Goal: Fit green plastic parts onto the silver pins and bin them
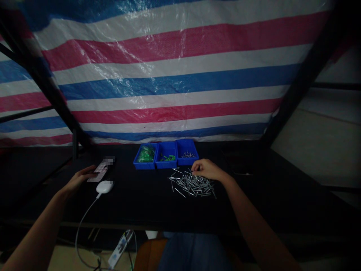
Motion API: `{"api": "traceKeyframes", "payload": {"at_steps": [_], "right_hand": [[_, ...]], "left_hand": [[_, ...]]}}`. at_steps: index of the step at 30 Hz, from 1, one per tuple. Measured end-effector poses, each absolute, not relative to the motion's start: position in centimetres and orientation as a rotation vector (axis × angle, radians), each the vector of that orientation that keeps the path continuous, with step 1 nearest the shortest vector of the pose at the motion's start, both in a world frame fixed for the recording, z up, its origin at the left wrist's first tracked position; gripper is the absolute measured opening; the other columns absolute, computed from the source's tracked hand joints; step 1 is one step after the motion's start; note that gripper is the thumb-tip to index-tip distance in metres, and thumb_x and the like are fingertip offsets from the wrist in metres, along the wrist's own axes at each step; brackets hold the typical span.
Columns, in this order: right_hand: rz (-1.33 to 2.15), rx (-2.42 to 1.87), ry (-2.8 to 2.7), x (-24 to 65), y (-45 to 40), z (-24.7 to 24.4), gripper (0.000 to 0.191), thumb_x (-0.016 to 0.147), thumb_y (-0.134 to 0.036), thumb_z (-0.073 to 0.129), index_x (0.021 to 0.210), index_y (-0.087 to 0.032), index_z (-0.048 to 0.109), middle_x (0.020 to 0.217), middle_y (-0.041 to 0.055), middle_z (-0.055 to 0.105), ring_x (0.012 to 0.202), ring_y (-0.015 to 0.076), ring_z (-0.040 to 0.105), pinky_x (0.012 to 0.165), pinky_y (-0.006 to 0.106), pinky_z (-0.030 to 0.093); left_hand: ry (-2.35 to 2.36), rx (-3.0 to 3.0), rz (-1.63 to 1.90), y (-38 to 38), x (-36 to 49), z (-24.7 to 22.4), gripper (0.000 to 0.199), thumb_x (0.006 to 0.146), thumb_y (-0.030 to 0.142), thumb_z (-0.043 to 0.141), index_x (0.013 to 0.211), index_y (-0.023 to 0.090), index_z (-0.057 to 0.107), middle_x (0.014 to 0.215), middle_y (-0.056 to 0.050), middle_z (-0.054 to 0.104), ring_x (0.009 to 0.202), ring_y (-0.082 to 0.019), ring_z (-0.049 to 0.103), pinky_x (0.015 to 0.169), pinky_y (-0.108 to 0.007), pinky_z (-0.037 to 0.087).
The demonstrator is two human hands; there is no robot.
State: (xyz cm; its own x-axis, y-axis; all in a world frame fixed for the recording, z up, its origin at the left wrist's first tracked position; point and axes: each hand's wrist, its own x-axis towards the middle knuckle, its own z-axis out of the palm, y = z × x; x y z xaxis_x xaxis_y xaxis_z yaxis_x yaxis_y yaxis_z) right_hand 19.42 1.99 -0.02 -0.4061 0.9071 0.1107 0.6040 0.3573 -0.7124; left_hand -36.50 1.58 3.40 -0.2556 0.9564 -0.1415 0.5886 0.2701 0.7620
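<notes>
Along a dark work table (pixel 158 214), left to right

At 10 o'clock, the left hand (pixel 78 180) reaches out with its fingers (pixel 89 171) stretched close together, their tips on the end of a flat pink-and-white strip (pixel 98 171), part of which is blurred; whether they grip it, I cannot tell. Just beside the strip sits a white computer mouse (pixel 104 186), its white cord (pixel 80 229) dropping past the table edge near a white power strip (pixel 120 249). At 12 o'clock, three blue plastic bins (pixel 166 167) stand side by side, holding green pieces in the left and middle ones and metal pins in the right. At 1 o'clock, a loose pile of metal pins (pixel 191 184) lies on the table below them. The right hand (pixel 205 169) rests at its top edge, fingers (pixel 196 165) curled downward; I cannot tell whether they hold a pin.
</notes>
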Motion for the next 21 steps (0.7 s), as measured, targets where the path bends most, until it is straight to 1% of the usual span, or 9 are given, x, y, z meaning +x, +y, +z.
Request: {"api": "traceKeyframes", "payload": {"at_steps": [3, 7, 9, 13, 16, 18, 21], "right_hand": [[0.769, -1.236, -2.064, 19.3, 1.9, 0.4, 0.016, 0.064, -0.029, 0.063, 0.075, -0.017, 0.066, 0.071, 0.0023, 0.065, 0.052, 0.0095, 0.05, 0.05, 0.021, 0.035], [0.729, -1.213, -1.989, 19.0, 1.6, 0.9, 0.018, 0.066, -0.03, 0.061, 0.075, -0.016, 0.066, 0.066, 0.0016, 0.062, 0.047, 0.0079, 0.044, 0.046, 0.02, 0.031], [0.705, -1.222, -1.962, 19.0, 1.6, 1.1, 0.018, 0.066, -0.031, 0.061, 0.076, -0.016, 0.065, 0.062, 0.0006, 0.06, 0.046, 0.0078, 0.042, 0.046, 0.021, 0.03], [0.678, -1.218, -1.912, 19.0, 1.6, 1.0, 0.019, 0.066, -0.032, 0.061, 0.076, -0.017, 0.065, 0.06, -0.0004, 0.058, 0.046, 0.0083, 0.042, 0.047, 0.021, 0.031], [0.677, -1.202, -1.902, 19.0, 1.6, 0.9, 0.019, 0.066, -0.032, 0.061, 0.077, -0.017, 0.065, 0.061, -0.0002, 0.058, 0.047, 0.0085, 0.043, 0.047, 0.021, 0.032], [0.677, -1.192, -1.902, 18.9, 1.6, 0.9, 0.019, 0.067, -0.031, 0.06, 0.078, -0.016, 0.065, 0.062, 0.0001, 0.058, 0.047, 0.0084, 0.042, 0.047, 0.021, 0.032], [0.672, -1.189, -1.907, 18.9, 1.7, 0.9, 0.019, 0.067, -0.03, 0.06, 0.078, -0.016, 0.065, 0.063, 0.0003, 0.059, 0.048, 0.0083, 0.042, 0.047, 0.021, 0.032]], "left_hand": [[1.966, 1.398, 0.855, 1.9, -36.8, 2.7, 0.067, 0.065, 0.035, 0.061, 0.124, 0.011, 0.042, 0.123, -0.008, 0.051, 0.105, -0.021, 0.051, 0.084, -0.026, 0.043], [2.019, 1.415, 0.869, 2.1, -36.5, 2.4, 0.071, 0.061, 0.038, 0.066, 0.122, 0.009, 0.044, 0.122, -0.01, 0.051, 0.102, -0.02, 0.053, 0.082, -0.023, 0.044], [2.027, 1.408, 0.879, 2.1, -36.2, 2.5, 0.073, 0.06, 0.04, 0.067, 0.122, 0.009, 0.045, 0.122, -0.01, 0.051, 0.101, -0.021, 0.053, 0.081, -0.022, 0.044], [2.041, 1.37, 0.902, 1.9, -35.9, 2.7, 0.072, 0.061, 0.044, 0.065, 0.121, 0.009, 0.046, 0.123, -0.011, 0.05, 0.104, -0.022, 0.052, 0.082, -0.023, 0.044], [2.056, 1.365, 0.876, 2.1, -36.1, 2.6, 0.072, 0.063, 0.04, 0.065, 0.123, 0.008, 0.043, 0.124, -0.012, 0.049, 0.104, -0.022, 0.051, 0.084, -0.024, 0.043], [2.063, 1.375, 0.869, 2.3, -36.3, 2.4, 0.068, 0.066, 0.038, 0.064, 0.124, 0.009, 0.043, 0.125, -0.012, 0.048, 0.106, -0.022, 0.05, 0.085, -0.025, 0.042], [2.088, 1.359, 0.877, 2.9, -36.3, 2.0, 0.063, 0.07, 0.04, 0.061, 0.123, 0.01, 0.043, 0.127, -0.011, 0.046, 0.109, -0.022, 0.048, 0.087, -0.024, 0.04]]}}
